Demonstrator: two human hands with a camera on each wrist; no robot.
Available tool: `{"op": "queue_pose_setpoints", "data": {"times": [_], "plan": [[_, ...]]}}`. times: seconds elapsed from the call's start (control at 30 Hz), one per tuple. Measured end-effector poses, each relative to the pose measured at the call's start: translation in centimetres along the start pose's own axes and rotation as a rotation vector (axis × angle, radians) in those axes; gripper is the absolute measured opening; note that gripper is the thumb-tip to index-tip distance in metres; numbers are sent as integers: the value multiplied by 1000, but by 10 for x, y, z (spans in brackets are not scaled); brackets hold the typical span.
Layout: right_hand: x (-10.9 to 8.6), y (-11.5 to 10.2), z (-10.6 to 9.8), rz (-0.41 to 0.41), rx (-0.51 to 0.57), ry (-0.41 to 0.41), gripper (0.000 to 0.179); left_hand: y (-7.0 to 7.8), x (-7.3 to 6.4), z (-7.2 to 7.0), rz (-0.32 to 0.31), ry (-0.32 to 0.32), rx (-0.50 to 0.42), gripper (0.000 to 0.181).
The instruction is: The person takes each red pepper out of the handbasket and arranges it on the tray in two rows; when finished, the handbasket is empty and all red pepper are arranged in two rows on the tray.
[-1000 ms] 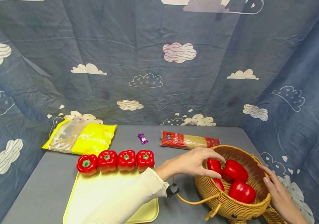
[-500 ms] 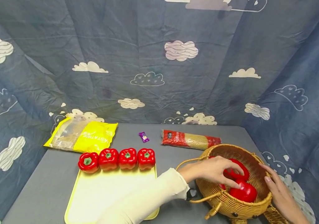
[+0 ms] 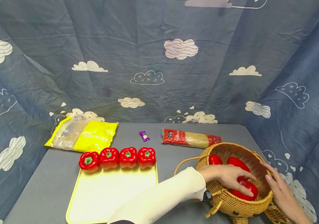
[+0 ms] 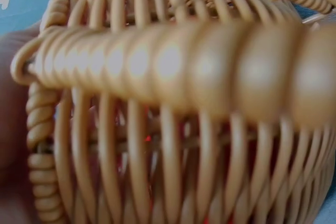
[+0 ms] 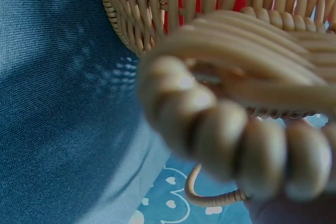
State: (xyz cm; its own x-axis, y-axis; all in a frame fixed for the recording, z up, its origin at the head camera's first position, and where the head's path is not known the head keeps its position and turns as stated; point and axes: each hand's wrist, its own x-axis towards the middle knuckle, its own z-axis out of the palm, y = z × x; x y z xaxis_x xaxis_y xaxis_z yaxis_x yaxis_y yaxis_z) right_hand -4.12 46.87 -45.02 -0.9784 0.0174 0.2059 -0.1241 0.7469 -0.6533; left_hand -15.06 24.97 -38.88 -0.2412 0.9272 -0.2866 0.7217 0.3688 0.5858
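A wicker basket (image 3: pixel 249 206) stands at the right in the head view, with several red bell peppers inside. My left hand (image 3: pixel 229 176) reaches down into it, thumb and fingers curved around the front-right red bell pepper (image 3: pixel 244 194). Another pepper (image 3: pixel 235 162) lies behind that hand, and one more (image 3: pixel 214 159) sits by the left wall. My right hand (image 3: pixel 281 186) rests at the basket's right rim, its visible fingers fairly straight. In the left wrist view the basket handle (image 4: pixel 173 66) crosses close to the camera; the wicker wall hides most of the hand.
Several peppers (image 3: pixel 128 158) form a row along the far edge of a cream tray (image 3: pixel 111 199). Behind are a yellow pasta bag (image 3: pixel 95 137), a small purple-wrapped candy (image 3: pixel 144 136) and a red noodle packet (image 3: pixel 191 138). A cloud-print curtain (image 3: pixel 148 62) bounds the table.
My left hand has moved right and down, from the basket's left side to the front-right pepper, and now grips it. The right hand stays at the rim.
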Motion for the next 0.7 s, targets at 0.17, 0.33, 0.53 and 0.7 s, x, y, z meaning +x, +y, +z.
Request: {"op": "queue_pose_setpoints", "data": {"times": [0.17,0.33,0.53,0.7], "plan": [[0,1,0,-1,9,2,49,0,3,0,-25,-90,-52,60],[1,1,0,-11,14,5,50,2,4,0,-49,-123,-47,64],[1,0,0,-10,14,8,50,5,7,2,-139,-154,-21,67],[-1,0,1,-12,19,9,50,6,8,3,-148,-141,9,69]]}}
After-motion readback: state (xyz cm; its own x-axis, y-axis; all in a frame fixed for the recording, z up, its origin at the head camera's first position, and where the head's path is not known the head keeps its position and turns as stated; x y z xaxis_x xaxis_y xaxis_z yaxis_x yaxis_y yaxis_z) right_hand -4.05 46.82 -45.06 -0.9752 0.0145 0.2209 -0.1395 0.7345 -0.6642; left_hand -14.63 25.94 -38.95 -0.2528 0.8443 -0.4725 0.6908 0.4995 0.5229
